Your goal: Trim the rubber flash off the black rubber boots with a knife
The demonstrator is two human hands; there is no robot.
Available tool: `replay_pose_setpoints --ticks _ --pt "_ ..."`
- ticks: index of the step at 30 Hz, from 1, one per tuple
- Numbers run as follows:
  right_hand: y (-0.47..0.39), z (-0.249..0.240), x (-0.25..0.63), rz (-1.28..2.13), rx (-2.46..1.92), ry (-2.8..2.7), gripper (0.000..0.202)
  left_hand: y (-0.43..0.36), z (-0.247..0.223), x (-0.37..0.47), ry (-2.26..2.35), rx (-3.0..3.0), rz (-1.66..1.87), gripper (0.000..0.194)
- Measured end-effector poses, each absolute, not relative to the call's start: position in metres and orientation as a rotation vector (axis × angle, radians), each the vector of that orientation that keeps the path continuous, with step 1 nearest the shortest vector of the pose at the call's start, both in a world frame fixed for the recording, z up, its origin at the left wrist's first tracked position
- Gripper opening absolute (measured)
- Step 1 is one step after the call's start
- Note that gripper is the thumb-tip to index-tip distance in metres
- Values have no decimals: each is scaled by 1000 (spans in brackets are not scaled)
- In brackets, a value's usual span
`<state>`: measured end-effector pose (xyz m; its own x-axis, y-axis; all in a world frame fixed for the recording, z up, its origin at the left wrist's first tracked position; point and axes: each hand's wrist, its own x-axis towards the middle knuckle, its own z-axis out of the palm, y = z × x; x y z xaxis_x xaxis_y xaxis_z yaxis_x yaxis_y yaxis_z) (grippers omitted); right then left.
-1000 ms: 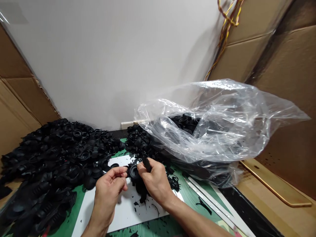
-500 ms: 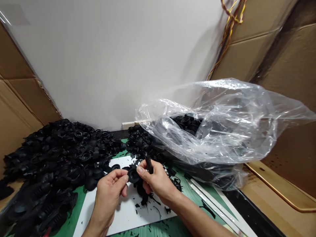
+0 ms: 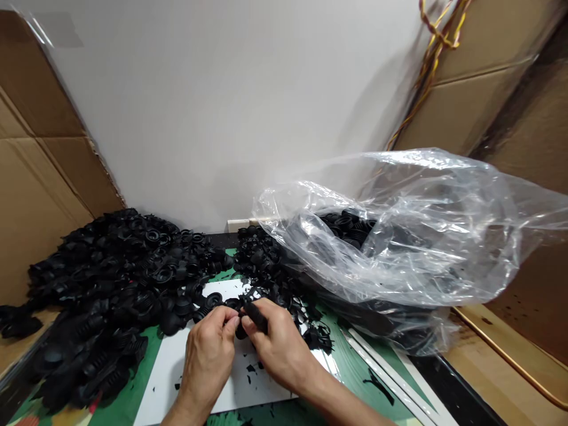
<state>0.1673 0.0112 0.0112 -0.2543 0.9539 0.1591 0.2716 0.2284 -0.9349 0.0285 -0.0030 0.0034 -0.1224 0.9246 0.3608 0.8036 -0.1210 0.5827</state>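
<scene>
Just above a white board [image 3: 166, 370], my two hands are close together. My left hand [image 3: 209, 349] pinches a small black rubber part [image 3: 241, 332], mostly covered by the fingers. Held in my right hand [image 3: 284, 343] is a tool with a thick black handle [image 3: 256, 316]; its working end is hidden by the fingers and the part. Thin black rubber scraps [image 3: 251, 370] lie on the board below. A ring-shaped rubber part [image 3: 214, 300] rests just beyond my left hand.
A large heap of ribbed black rubber parts [image 3: 133, 254] fills the left side. At right, a clear plastic bag [image 3: 417, 236] holds more of them. Trimmings [image 3: 319, 337] lie beside white strips [image 3: 386, 376] on the green mat [image 3: 350, 384]. Cardboard [image 3: 48, 160] stands at left.
The rubber part has turned and shows less between my fingers. My right hand has tilted the tool's handle lower, toward the right. The whole view has shifted slightly.
</scene>
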Motion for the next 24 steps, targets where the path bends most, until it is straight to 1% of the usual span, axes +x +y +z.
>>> replay_pose_setpoints --ticks 2,5,9,11,13,17,19,21,22,24 --pt "7 10 167 870 -1138 -1840 19 -6 2 30 1982 2105 1042 23" --pt "7 7 169 768 -1162 -1921 22 -11 3 33 1935 2346 1086 26" --pt "15 4 180 774 -1303 -1850 17 -15 10 36 1696 2519 1330 22" --pt "19 5 186 843 -1366 -1779 18 -14 13 35 1636 2405 1470 18" --pt "21 7 190 937 -1359 -1696 19 -11 15 32 1664 2206 1521 16" --pt "22 11 190 1043 -1271 -1604 21 -4 11 26 1682 1959 1308 28" --pt "22 12 189 1077 -1259 -1584 23 -3 8 25 1691 1922 1199 34" --pt "23 11 189 1108 -1252 -1566 24 -2 8 25 1699 1936 1153 37" --pt "23 11 189 1121 -1248 -1559 24 -2 9 25 1690 1959 1150 35" --pt "24 11 189 1140 -1235 -1555 24 -3 12 27 1660 2022 1189 22"
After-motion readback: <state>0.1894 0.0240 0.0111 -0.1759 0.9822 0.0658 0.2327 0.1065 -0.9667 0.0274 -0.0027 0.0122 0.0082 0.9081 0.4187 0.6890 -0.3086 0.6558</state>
